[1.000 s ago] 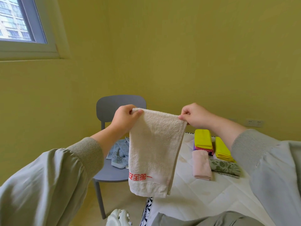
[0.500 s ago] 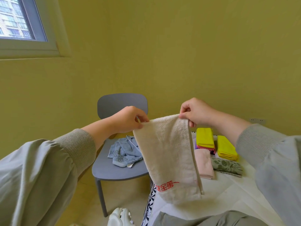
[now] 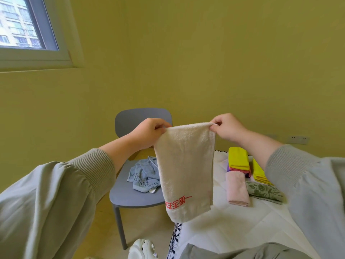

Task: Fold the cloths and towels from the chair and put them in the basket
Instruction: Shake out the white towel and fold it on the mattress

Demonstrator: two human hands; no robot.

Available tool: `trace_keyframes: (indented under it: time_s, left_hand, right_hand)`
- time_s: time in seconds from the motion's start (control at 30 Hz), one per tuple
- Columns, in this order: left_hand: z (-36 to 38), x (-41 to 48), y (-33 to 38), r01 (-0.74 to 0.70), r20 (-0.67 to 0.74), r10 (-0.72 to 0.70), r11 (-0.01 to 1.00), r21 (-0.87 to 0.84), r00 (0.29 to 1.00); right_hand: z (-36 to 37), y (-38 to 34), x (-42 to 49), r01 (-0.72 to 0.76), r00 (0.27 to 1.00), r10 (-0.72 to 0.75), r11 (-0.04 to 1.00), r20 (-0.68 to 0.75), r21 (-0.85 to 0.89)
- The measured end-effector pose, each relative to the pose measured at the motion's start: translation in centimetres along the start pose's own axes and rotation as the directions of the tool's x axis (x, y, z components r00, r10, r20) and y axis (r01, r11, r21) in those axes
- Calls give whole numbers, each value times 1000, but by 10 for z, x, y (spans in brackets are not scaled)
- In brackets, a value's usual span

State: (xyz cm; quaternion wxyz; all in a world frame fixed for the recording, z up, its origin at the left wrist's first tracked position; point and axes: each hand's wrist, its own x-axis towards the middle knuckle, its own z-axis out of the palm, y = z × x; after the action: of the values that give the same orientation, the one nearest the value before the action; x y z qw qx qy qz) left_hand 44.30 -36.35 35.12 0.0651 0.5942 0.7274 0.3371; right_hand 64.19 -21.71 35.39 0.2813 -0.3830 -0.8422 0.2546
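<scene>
- In mid-air at centre: cream towel hangs doubled, red print low
- L hand pinches its 10 o'clock corner, R hand its 2 o'clock corner
- At towel's 9 o'clock: blue cloth on chair seat

One head-worn wide-angle view, looking forward toward yellow wall, chair near below

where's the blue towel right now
In the head view the blue towel lies crumpled on the seat of the grey chair, left of centre, its right edge hidden behind the cream towel held up in the air.
</scene>
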Motion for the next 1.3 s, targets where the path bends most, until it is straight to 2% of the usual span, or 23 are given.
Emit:
trace_keyframes:
  time_s: [0.1,0.17,0.27,0.3,0.33,0.37,0.43,0.5,0.7,0.83,1.0,1.2,1.23,1.3]
  left_hand:
    - [-4,1,3,89,-22,-95,981,-170,995]
    - [-9,2,4,135,75,-123,975,-176,990]
    - [-13,3,3,200,274,-185,979,-26,944]
    - [-13,5,2,218,325,-189,974,-56,927]
    - [-12,7,1,252,367,-180,955,-158,912]
    - [-10,8,1,309,402,-172,901,-305,899]
    - [-5,11,3,408,446,-153,722,-559,882]
    - [4,17,3,438,440,-171,645,-626,881]
    - [59,42,-7,439,258,-355,735,-516,898]
    - [112,62,-29,369,92,-357,907,-202,930]
    - [186,88,-72,374,30,-374,927,16,927]
    - [257,127,-121,456,9,-456,890,13,890]
    - [268,135,-128,465,18,-465,885,-7,885]
    - [289,151,-142,530,63,-527,835,-149,847]
  right_hand:
    - [1,2,3,-84,996,88,986,-21,145]
    - [3,4,6,-114,993,114,978,7,176]
    - [2,5,5,-78,997,78,989,5,123]
    - [1,5,4,-52,999,53,995,-9,86]
    - [-1,5,2,-27,999,28,998,-26,60]
    - [-3,6,2,-9,999,11,999,-42,50]
    - [-7,11,4,-1,998,5,997,-59,80]
    - [-9,20,9,-27,998,34,993,-57,118]
    - [5,70,27,-161,987,162,985,-12,64]
    - [31,113,40,-230,973,230,971,7,72]
    - [82,178,62,-304,953,303,950,-32,-76]
    - [131,235,99,-381,924,374,888,-79,-256]
    - [141,243,107,-395,919,386,888,-82,-236]
    - [162,260,121,-464,886,463,885,-34,-42]
